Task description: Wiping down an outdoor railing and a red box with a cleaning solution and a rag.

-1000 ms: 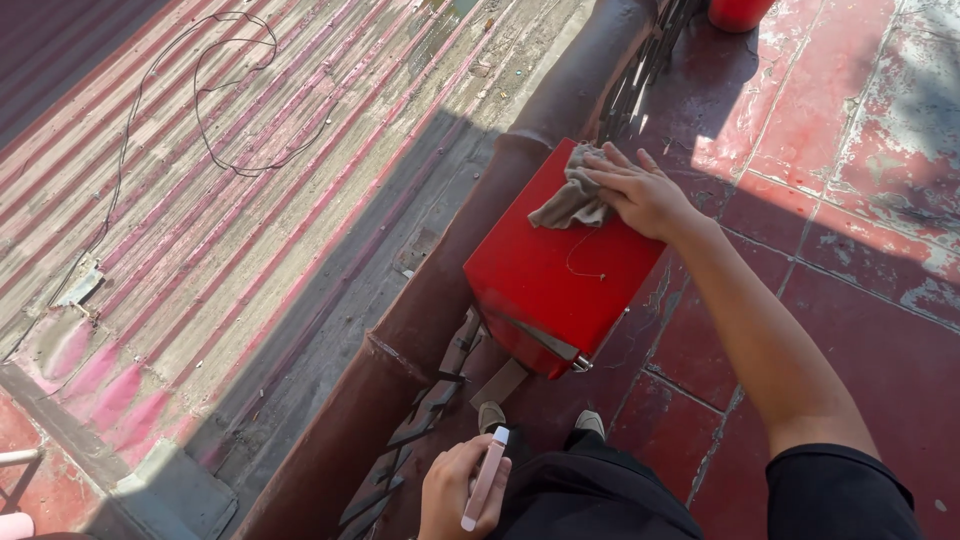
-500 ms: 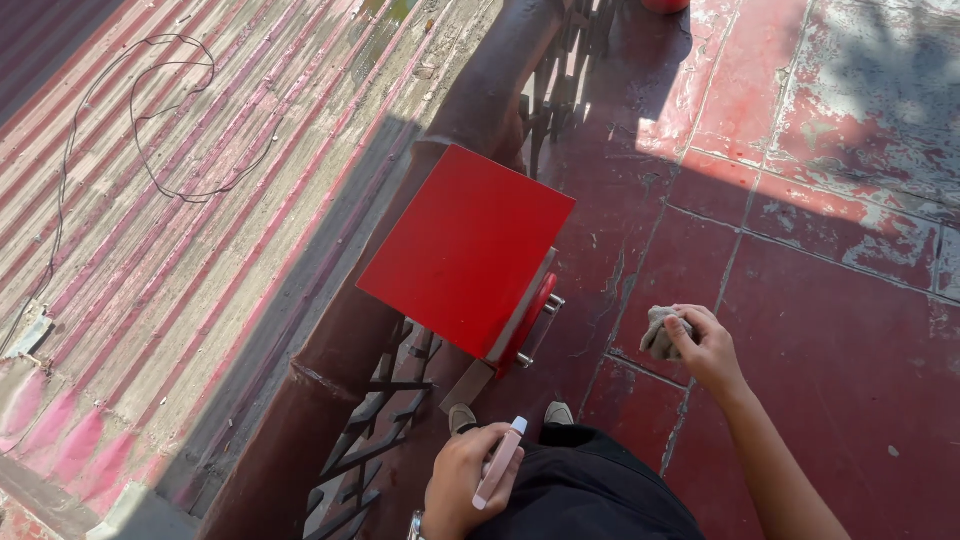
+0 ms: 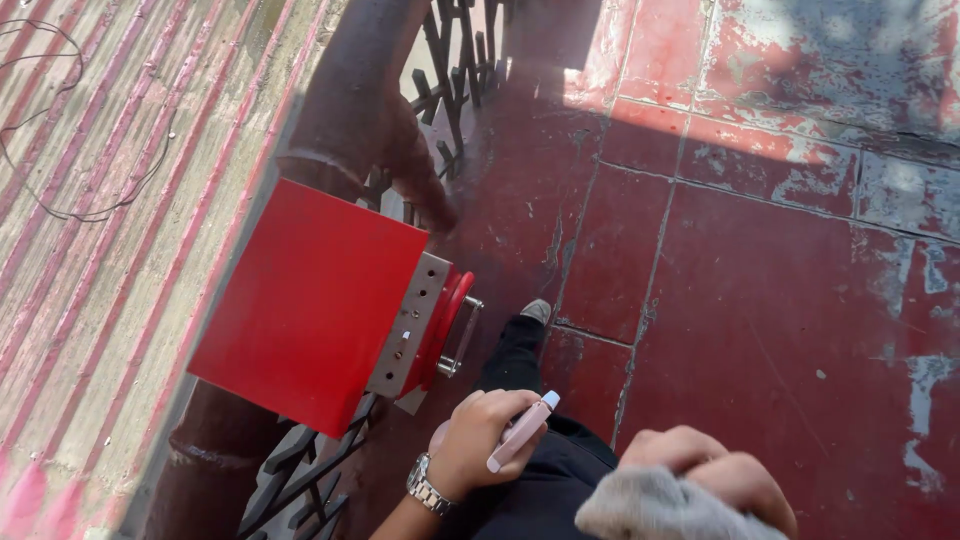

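A: What is looking different from half a second ago?

B: The right hand [image 3: 715, 475] is now sitting low at the bottom edge, much nearer the camera, with the grey cloth [image 3: 655, 510] bunched under it; before, it was hanging out over the red floor tiles [image 3: 780, 290]. The red box [image 3: 310, 300] is filling more of the left side.

A: How are the fingers lying?

B: The right ones are curling shut on the cloth. The left hand [image 3: 480, 435], wearing a wristwatch [image 3: 428, 487], is closing its fingers round a slim pink tube with a white cap [image 3: 522, 431], just below the box's handle [image 3: 462, 335].

A: Anything inside the box?

B: I cannot tell; it is resting closed on the rusty railing [image 3: 360, 100], lid side facing the legs
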